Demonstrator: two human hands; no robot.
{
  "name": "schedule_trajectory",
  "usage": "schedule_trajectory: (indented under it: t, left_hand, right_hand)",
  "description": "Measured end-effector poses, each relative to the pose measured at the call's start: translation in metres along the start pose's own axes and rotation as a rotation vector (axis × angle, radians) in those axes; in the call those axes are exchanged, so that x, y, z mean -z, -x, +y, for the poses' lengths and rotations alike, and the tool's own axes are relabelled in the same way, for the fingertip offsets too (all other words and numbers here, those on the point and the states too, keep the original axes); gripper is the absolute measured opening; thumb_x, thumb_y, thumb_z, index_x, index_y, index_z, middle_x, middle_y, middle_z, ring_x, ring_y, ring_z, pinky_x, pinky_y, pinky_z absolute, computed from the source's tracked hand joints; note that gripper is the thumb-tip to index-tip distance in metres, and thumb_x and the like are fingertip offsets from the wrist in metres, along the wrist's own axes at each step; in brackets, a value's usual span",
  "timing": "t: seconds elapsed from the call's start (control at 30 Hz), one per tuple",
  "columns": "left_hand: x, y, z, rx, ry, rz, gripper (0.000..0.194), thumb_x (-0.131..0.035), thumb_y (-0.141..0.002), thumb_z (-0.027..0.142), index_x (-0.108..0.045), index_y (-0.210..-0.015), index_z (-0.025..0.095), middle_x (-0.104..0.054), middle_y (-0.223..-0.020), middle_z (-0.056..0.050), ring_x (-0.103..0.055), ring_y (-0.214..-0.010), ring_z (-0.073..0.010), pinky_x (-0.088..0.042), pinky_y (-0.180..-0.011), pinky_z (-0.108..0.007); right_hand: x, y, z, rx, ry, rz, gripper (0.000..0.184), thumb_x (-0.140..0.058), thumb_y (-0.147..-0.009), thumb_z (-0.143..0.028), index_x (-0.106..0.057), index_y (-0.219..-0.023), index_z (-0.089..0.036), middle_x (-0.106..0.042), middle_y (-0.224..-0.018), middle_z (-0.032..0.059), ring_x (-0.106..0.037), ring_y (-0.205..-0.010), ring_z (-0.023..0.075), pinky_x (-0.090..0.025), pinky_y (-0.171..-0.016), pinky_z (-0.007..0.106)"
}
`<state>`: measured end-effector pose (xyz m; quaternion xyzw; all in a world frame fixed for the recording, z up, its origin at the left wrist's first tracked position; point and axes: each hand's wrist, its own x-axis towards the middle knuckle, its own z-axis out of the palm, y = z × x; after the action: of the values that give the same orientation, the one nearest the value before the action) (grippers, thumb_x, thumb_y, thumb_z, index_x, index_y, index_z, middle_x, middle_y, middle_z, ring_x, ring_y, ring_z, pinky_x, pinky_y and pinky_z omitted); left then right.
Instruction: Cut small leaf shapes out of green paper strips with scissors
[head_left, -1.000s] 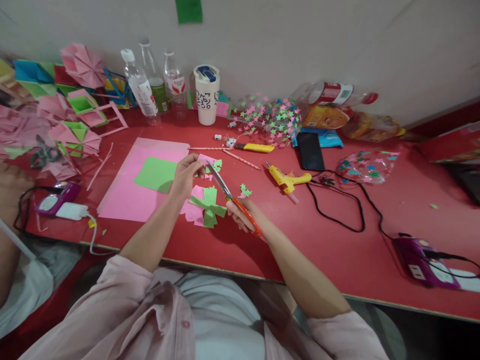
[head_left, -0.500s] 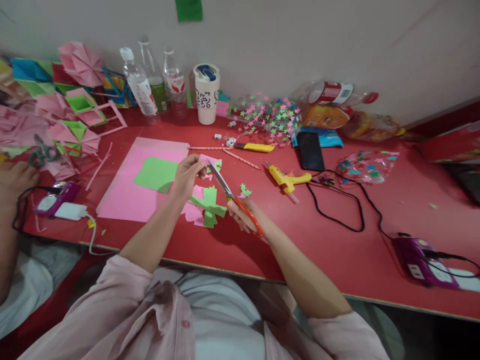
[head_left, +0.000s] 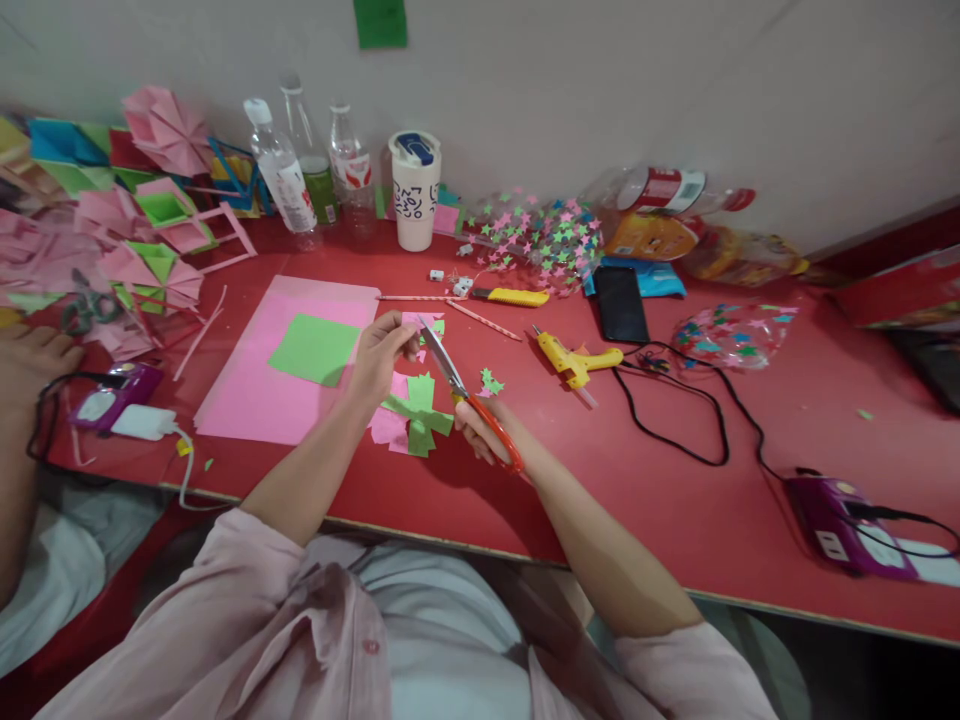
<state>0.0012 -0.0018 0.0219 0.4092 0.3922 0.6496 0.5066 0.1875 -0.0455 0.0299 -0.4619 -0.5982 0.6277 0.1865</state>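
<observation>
My left hand (head_left: 379, 350) pinches a small pink paper piece (head_left: 418, 322) above the red table (head_left: 637, 490). My right hand (head_left: 480, 432) grips orange-handled scissors (head_left: 469, 397), whose blades point up and left at that paper piece. Under the hands lie green and pink paper offcuts (head_left: 414, 415). A small green cut shape (head_left: 490, 381) lies just right of the blades. Left of my left hand, a green paper square (head_left: 313, 348) rests on a large pink sheet (head_left: 262, 380).
A yellow glue gun (head_left: 574, 358) with black cord, a yellow utility knife (head_left: 511, 296), a phone (head_left: 620, 302), a cup (head_left: 415, 190), bottles (head_left: 289, 175) and paper stars (head_left: 540, 235) sit behind. Folded paper crafts (head_left: 142, 250) fill the left. Another person's hand (head_left: 34, 355) rests at far left. Purple devices (head_left: 844, 520) sit near the edges.
My left hand has turned the pink piece slightly and the scissors shifted a little. The other person's hand at the far left has come into view on the table.
</observation>
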Motion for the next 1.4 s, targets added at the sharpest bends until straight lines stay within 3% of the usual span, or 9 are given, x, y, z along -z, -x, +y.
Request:
schedule_trajectory:
  t: [0.33, 0.53, 1.4]
  left_hand:
    - [-0.004, 0.002, -0.005, 0.006, 0.025, 0.002, 0.014, -0.057, -0.076, 0.022, -0.051, -0.065, 0.018, -0.054, -0.054, 0.005, -0.050, -0.048, -0.0034, -0.039, -0.048, -0.017]
    - [-0.003, 0.001, -0.009, -0.003, 0.037, 0.009, 0.014, -0.059, -0.076, 0.023, -0.053, -0.065, 0.017, -0.053, -0.054, 0.005, -0.050, -0.049, -0.0028, -0.040, -0.048, -0.017]
    - [-0.005, 0.001, -0.014, 0.030, 0.042, -0.003, 0.015, -0.062, -0.075, 0.025, -0.056, -0.063, 0.017, -0.052, -0.056, 0.004, -0.049, -0.052, -0.0027, -0.039, -0.052, -0.016]
  right_hand:
    - [-0.006, -0.001, 0.005, 0.017, -0.055, 0.023, 0.048, -0.043, -0.078, -0.067, -0.042, -0.065, -0.021, -0.034, -0.033, -0.0101, -0.032, -0.025, 0.0067, -0.034, -0.032, 0.021]
    - [-0.009, -0.003, 0.006, -0.054, -0.072, 0.064, 0.046, -0.047, -0.077, -0.066, -0.041, -0.064, -0.021, -0.035, -0.033, -0.0099, -0.032, -0.023, 0.0065, -0.032, -0.028, 0.020]
    - [-0.012, -0.003, 0.004, -0.031, -0.064, 0.108, 0.044, -0.048, -0.078, -0.062, -0.042, -0.065, -0.021, -0.035, -0.036, -0.0103, -0.032, -0.024, 0.0060, -0.030, -0.028, 0.019]
